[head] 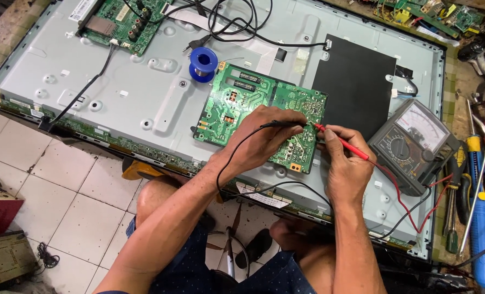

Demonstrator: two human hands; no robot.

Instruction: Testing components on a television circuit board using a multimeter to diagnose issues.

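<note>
1. Nearest the camera are the person's bare knees and dark shorts, above a white tiled floor [73, 201], just below the near edge of the green circuit board [242, 109].
2. The green circuit board, taken here as the landmark, lies flat on the grey metal back of an opened flat-screen panel [144, 92].
3. The left hand [267, 136] rests on the near part of the board, its fingers clenched around a black probe [280, 124] whose tip points right, toward the board's right edge.
4. The right hand [348, 169] sits just right of the board, its fingers grasping a red probe [343, 141]; the red tip meets the board at its right edge, close to the black tip.
5. Black and red leads run from the probes to an analogue multimeter [411, 144] with a needle dial, lying tilted to the right of the board.
6. A black sheet [357, 81] covers the panel between the board and the multimeter, toward the far side.
7. A blue spool [203, 63] stands just beyond the board's far left corner.
8. A second green board [125, 22] lies well to the far left of the landmark, with black cables beside it.
9. Screwdrivers with blue, yellow and red handles [479, 218] lie far right of the board, past the multimeter.
</note>
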